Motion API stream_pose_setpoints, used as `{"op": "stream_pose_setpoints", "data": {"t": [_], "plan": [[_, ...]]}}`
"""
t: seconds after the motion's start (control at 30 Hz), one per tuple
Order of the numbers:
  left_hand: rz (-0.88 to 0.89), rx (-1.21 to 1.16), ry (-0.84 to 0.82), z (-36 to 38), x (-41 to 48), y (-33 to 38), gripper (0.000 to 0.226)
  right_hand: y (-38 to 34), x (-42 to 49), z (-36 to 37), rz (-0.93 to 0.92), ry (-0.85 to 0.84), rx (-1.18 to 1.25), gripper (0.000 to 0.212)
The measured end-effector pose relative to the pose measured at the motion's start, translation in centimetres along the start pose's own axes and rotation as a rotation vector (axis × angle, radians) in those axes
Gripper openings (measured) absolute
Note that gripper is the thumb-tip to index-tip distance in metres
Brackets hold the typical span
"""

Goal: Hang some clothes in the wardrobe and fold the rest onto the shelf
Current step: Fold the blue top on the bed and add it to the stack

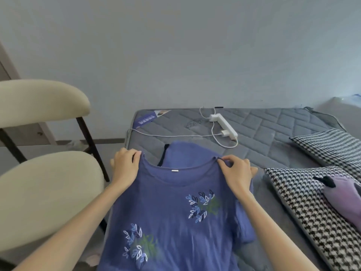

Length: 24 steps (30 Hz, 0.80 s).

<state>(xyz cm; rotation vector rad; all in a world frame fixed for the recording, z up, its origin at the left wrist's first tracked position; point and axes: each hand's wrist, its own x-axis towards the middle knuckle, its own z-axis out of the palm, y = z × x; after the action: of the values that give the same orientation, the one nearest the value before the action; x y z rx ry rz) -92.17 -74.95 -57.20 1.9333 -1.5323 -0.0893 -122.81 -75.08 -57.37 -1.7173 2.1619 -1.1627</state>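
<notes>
Where the cream chair stood at the left, just beside the mattress edge, the left hand reached in from the near side. It gripped the left shoulder of the blue T-shirt, with the fingers curled together over the seam beside the collar. The shirt lay front-up between the 2 hands, with its 2 leaf motifs showing and its collar toward the far wall. Its hem ran off the near edge of the view, which was blurred, so it probably rested on the grey mattress rather than hanging free. A dark strip showed just beyond the collar. The right hand pinched the right shoulder between thumb and forefinger, and its other fingers curled loosely behind.

Farther off, a white power strip and its cable lay on the mattress, well apart from the shirt. At the right sat 2 houndstooth cushions, and the nearer 1 carried a lilac garment.

By my judgement, the step in hand was squaring up 1 shirt for folding. Neither wardrobe nor shelf was in view. The next move would call for keeping both shoulders level and taut, laying the cloth smooth, then bringing the sleeves and sides in toward the middle.
</notes>
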Motion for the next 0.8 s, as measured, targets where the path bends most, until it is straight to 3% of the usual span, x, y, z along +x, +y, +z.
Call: {"op": "stream_pose_setpoints", "data": {"t": [0.53, 0.8], "plan": [[-0.270, -0.074, -0.255, 11.4, 3.9, -3.2, 0.032, 5.4, 3.9, 8.9, 0.117, -0.232, -0.209, 0.018], [-0.125, -0.223, -0.250, 10.6, -0.7, -2.2, 0.033, 6.6, 1.8, 7.8, 0.080, -0.152, -0.087, 0.027]]}}
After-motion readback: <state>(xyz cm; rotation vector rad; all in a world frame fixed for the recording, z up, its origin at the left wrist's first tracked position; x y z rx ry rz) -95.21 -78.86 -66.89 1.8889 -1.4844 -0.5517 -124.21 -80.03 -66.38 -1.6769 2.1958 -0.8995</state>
